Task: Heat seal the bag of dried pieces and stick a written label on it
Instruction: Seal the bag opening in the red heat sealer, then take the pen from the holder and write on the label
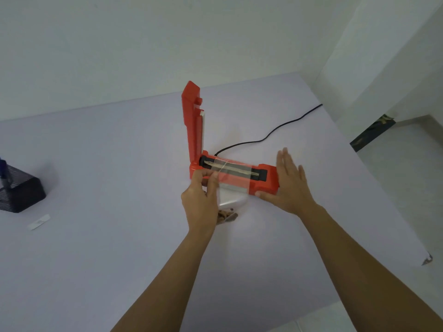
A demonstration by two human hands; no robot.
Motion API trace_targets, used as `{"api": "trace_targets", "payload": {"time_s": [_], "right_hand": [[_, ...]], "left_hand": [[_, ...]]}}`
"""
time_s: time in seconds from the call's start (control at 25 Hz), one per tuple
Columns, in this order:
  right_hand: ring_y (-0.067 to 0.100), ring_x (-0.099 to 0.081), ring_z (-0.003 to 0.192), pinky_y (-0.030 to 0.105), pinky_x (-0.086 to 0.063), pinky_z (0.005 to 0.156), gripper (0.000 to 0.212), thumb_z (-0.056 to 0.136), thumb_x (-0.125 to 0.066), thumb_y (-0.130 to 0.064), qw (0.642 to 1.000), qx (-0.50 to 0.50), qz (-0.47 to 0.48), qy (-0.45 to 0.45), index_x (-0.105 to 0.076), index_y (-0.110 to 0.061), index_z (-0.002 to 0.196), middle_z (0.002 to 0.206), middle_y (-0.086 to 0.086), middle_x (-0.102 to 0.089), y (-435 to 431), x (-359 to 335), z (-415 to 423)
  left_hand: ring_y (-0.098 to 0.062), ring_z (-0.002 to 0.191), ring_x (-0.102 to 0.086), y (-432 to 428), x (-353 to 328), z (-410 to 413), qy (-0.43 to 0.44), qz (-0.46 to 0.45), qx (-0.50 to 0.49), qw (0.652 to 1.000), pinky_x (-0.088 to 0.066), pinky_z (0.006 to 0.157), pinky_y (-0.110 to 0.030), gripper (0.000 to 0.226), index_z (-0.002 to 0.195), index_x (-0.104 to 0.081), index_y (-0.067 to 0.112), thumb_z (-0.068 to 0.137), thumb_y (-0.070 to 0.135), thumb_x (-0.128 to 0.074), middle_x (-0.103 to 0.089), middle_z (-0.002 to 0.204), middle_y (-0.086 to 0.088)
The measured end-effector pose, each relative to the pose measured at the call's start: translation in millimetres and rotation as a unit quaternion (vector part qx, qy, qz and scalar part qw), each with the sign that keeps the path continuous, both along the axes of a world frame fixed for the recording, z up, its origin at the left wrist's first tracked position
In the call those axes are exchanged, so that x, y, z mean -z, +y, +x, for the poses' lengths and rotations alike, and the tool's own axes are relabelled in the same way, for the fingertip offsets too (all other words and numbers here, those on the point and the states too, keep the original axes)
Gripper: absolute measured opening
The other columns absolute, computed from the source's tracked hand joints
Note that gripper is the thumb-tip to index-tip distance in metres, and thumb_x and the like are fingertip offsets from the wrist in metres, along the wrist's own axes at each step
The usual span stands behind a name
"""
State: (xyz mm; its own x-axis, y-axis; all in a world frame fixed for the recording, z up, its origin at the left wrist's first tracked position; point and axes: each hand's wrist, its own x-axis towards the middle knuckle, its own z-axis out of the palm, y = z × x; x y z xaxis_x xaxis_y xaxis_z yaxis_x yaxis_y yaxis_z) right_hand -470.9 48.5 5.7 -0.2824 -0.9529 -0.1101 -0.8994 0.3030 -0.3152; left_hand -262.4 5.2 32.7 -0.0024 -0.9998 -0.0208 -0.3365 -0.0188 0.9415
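Lilac tabletop [107,164]; bag [232,190], mouth away, across sealer [265,182]; left hand [200,200] pinching it, right hand [290,185] flat, fingers straight.

sealer [263,182]: glossy red plastic | bag [231,188]: clear shiny film | table [119,164]: matt, smooth | holder [19,191]: perhaps metal mesh

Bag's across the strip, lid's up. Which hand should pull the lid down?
Right, probably: the right hand is open, holding nothing, at the sealer, while the left hand pinches the bag across the strip.
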Motion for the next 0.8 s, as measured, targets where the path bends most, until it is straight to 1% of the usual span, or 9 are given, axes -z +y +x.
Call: {"api": "trace_targets", "payload": {"time_s": [0.04, 0.12, 0.16, 0.28, 0.4, 0.48, 0.56, 0.72, 0.8], "right_hand": [[0.019, -0.008, 0.144, 0.037, -0.006, 0.116, 0.101, 0.077, -0.066, -0.050, 0.997, 0.016, -0.074, -0.029, -0.004, -0.010, 0.147, 0.157, 0.009, -0.007, 5, -5, 11], [0.015, -0.040, 0.128, 0.021, -0.027, 0.110, 0.066, 0.080, -0.068, -0.027, 0.965, 0.033, -0.218, -0.141, -0.037, -0.010, 0.136, 0.137, 0.007, -0.045, 18, -8, 46], [0.009, -0.049, 0.116, 0.018, -0.035, 0.104, 0.048, 0.082, -0.066, -0.023, 0.950, 0.028, -0.218, -0.222, -0.048, -0.015, 0.126, 0.125, 0.000, -0.055, 25, -10, 68], [-0.005, -0.054, 0.108, 0.019, -0.043, 0.097, 0.032, 0.085, -0.063, -0.032, 0.920, -0.018, -0.033, -0.390, -0.056, -0.030, 0.116, 0.116, -0.014, -0.061, 37, 1, 140], [-0.003, -0.057, 0.109, 0.021, -0.044, 0.096, 0.026, 0.084, -0.066, -0.028, 0.889, -0.030, 0.020, -0.456, -0.059, -0.035, 0.108, 0.113, -0.015, -0.064, 36, 18, 199], [0.004, -0.064, 0.098, 0.021, -0.049, 0.089, 0.018, 0.085, -0.066, -0.016, 0.872, -0.021, 0.010, -0.489, -0.067, -0.032, 0.094, 0.097, -0.012, -0.071, 31, 22, 230], [0.004, -0.068, 0.085, 0.016, -0.051, 0.079, 0.022, 0.083, -0.067, -0.010, 0.869, -0.008, 0.011, -0.494, -0.068, -0.031, 0.082, 0.083, -0.013, -0.073, 30, 25, 252], [0.001, -0.066, 0.075, 0.016, -0.049, 0.073, 0.015, 0.082, -0.069, -0.018, 0.886, 0.006, 0.042, -0.462, -0.067, -0.032, 0.079, 0.078, -0.012, -0.071, 35, 35, 280], [0.003, -0.065, 0.071, 0.012, -0.048, 0.068, 0.004, 0.082, -0.069, -0.024, 0.907, 0.012, 0.052, -0.418, -0.068, -0.027, 0.080, 0.075, -0.012, -0.069, 37, 41, 286]], "left_hand": [[-0.013, 0.059, -0.056, -1, -1, 9, -0.004, 0.014, -0.010, 1.000, -0.056, 0.060, -0.045, 0.007, 0.094, -0.056, 0.025, 0.094, 0.031, -0.053, -0.065, 0.079, 0.004], [-0.004, 0.050, -0.052, -3, -1, 32, -0.010, 0.041, -0.034, 0.999, -0.056, 0.056, -0.043, 0.011, 0.092, -0.055, 0.024, 0.094, 0.034, -0.052, -0.063, 0.075, 0.008], [-0.004, 0.048, -0.052, -4, 0, 44, -0.013, 0.049, -0.045, 0.998, -0.056, 0.055, -0.043, 0.011, 0.092, -0.055, 0.023, 0.094, 0.034, -0.052, -0.063, 0.073, 0.010], [-0.010, 0.054, -0.056, -4, 6, 87, -0.024, 0.068, -0.078, 0.994, -0.057, 0.059, -0.045, 0.011, 0.090, -0.054, 0.022, 0.094, 0.032, -0.052, -0.063, 0.072, 0.010], [-0.014, 0.058, -0.057, -1, 16, 132, -0.035, 0.086, -0.111, 0.989, -0.056, 0.064, -0.047, 0.013, 0.090, -0.054, 0.021, 0.094, 0.033, -0.051, -0.064, 0.071, 0.007], [-0.015, 0.057, -0.056, 1, 25, 158, -0.039, 0.098, -0.134, 0.985, -0.055, 0.064, -0.048, 0.014, 0.089, -0.054, 0.020, 0.094, 0.033, -0.051, -0.064, 0.071, 0.006], [-0.018, 0.056, -0.056, 0, 33, 179, -0.039, 0.103, -0.152, 0.982, -0.055, 0.063, -0.048, 0.014, 0.088, -0.051, 0.019, 0.094, 0.032, -0.050, -0.063, 0.069, 0.005], [-0.022, 0.047, -0.057, -8, 46, 208, -0.049, 0.128, -0.145, 0.980, -0.053, 0.060, -0.038, 0.016, 0.089, -0.048, 0.017, 0.096, 0.031, -0.045, -0.062, 0.068, 0.003], [-0.021, 0.056, -0.061, -13, 54, 216, -0.084, 0.143, -0.113, 0.980, -0.050, 0.064, -0.036, 0.017, 0.090, -0.048, 0.016, 0.097, 0.031, -0.044, -0.064, 0.072, 0.000]]}}
